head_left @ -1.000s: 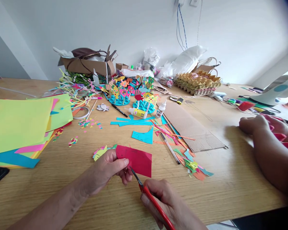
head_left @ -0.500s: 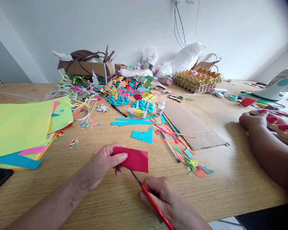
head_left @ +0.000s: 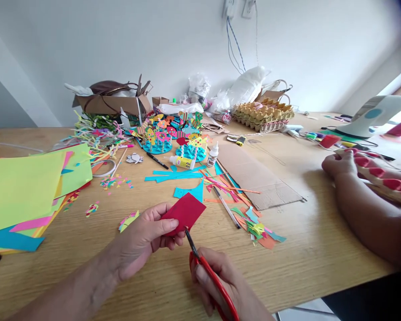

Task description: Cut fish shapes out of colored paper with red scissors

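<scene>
A small piece of red paper point(head_left: 188, 213) is pinched between the thumb and fingers of my left hand point(head_left: 158, 229), a little above the wooden table. My right hand point(head_left: 217, 278) grips a pair of red-handled scissors point(head_left: 217, 285), fingers wrapped round the loops. The dark blades meet the lower edge of the paper, close to my left fingertips. Beside my left wrist lies a yellow-green paper cutout point(head_left: 130, 220), partly covered by the hand. Just beyond the red paper is a blue paper offcut point(head_left: 195, 192).
Coloured sheets point(head_left: 20, 187) are stacked at left. Blue stands with paper fish point(head_left: 156, 146), a glue bottle point(head_left: 213, 154), cardboard point(head_left: 257, 178), a pen point(head_left: 227, 207) and paper scraps point(head_left: 259, 229) lie ahead. At right a co-worker's arm point(head_left: 357, 209) rests near egg-carton pieces with red paint point(head_left: 376, 171).
My left hand has turned the red paper so its right end tilts up. The scissors have swung more upright, blades at the paper's lower edge. The view has shifted slightly right.
</scene>
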{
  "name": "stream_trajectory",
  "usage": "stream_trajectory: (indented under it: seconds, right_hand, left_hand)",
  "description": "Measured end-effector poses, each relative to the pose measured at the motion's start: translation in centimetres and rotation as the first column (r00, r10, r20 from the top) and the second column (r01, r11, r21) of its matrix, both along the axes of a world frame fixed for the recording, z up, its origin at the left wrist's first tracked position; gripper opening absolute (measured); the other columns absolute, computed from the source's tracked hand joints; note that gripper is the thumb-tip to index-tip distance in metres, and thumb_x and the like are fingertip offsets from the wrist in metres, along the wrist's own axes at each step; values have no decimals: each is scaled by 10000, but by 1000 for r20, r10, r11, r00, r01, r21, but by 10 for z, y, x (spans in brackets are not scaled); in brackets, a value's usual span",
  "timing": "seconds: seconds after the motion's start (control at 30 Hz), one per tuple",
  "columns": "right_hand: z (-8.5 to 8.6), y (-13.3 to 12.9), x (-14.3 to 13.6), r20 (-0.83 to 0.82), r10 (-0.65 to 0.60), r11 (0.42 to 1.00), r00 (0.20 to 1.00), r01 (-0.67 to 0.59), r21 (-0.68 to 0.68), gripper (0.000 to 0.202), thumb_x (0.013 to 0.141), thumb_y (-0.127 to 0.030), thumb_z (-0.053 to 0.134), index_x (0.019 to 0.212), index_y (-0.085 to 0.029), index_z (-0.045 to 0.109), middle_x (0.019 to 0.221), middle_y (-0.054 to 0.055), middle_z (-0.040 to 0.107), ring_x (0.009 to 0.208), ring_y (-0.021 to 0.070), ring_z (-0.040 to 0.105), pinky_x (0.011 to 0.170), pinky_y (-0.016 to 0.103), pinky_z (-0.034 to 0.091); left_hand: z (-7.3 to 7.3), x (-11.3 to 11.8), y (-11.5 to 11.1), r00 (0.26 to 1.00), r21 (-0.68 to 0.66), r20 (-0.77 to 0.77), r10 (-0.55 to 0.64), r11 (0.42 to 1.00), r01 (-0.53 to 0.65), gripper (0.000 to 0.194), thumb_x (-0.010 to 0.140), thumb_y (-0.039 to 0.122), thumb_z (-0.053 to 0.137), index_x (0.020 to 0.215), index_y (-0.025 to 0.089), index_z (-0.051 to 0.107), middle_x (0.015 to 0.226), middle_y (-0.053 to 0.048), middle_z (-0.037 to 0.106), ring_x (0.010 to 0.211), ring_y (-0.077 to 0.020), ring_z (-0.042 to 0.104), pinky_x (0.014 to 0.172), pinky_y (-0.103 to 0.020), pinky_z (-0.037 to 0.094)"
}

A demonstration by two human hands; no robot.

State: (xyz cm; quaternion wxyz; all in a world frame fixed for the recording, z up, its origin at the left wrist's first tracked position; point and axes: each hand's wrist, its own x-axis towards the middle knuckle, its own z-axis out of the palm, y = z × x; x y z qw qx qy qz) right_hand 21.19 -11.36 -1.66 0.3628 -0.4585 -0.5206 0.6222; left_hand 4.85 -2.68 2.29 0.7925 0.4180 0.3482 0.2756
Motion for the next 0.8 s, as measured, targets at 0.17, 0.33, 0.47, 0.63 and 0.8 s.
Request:
stream_trajectory:
  seconds: [0.17,0.33,0.47,0.63,0.8]
  right_hand:
    - [6,-3,3,-57,-37,999,998,36,-15,529,784,-681,415,604,-184,404,427,-59,387,379,59,307,395,186,248]
    - [3,-3,2,-141,-61,998,988,61,-6,503,806,-635,434,583,-184,404,418,-61,387,355,53,290,370,185,211]
    - [-1,-4,-1,-170,-98,995,981,103,20,503,796,-647,432,593,-187,427,420,-57,394,355,68,327,368,191,232]
    - [-8,-6,-7,-230,-193,981,954,190,-33,482,795,-631,457,669,-167,490,423,-67,394,351,65,316,362,185,215]
    - [-18,-7,-13,-364,-241,970,900,232,-68,448,793,-589,511,658,-161,504,406,-67,404,317,51,295,324,182,158]
  left_hand:
    - [3,5,-2,1000,-2,-3,-24,1000,24,188,731,208,657,911,161,636,741,-1,598,609,-86,496,558,-194,400]
    - [2,8,-4,998,15,-26,-54,998,54,192,733,208,658,922,177,638,776,-1,603,596,-81,467,550,-196,392]
    - [0,11,-7,999,19,-11,-46,999,46,186,726,235,674,902,178,654,756,6,608,596,-85,468,554,-198,396]
    - [-2,20,-12,1000,-49,-8,19,999,-20,200,687,246,716,873,186,674,798,6,658,686,-105,533,645,-206,422]
    - [-1,24,-14,1000,-51,-9,18,999,-18,171,688,248,719,845,190,685,764,15,683,692,-113,565,654,-206,431]
